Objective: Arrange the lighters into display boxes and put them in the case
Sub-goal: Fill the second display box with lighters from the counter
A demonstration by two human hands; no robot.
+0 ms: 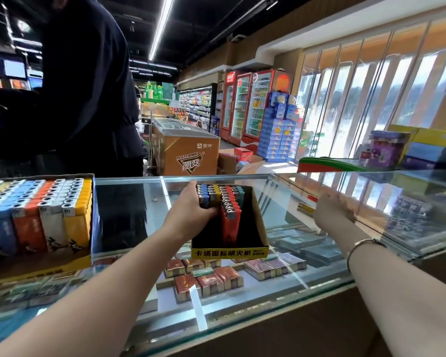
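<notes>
A yellow-fronted display box (229,252) stands on the glass counter (129,202) at centre, partly filled with upright lighters (231,217) in red, blue, yellow and green. My left hand (191,204) grips a bunch of blue and yellow lighters (207,195) at the box's left side. Further right, my right hand (331,210) reaches over the glass with its fingers curled, next to loose lighters (305,207) lying there; whether it holds any is unclear. A full display box (36,217) of blue, orange, white and yellow lighters sits at the left.
Cigarette packs (206,279) lie inside the case under the glass. A person in dark clothes (88,86) stands behind the counter at left. Stacked boxes (407,148) and a red-green tray (330,163) sit at the counter's far right. A freezer chest (186,150) stands beyond.
</notes>
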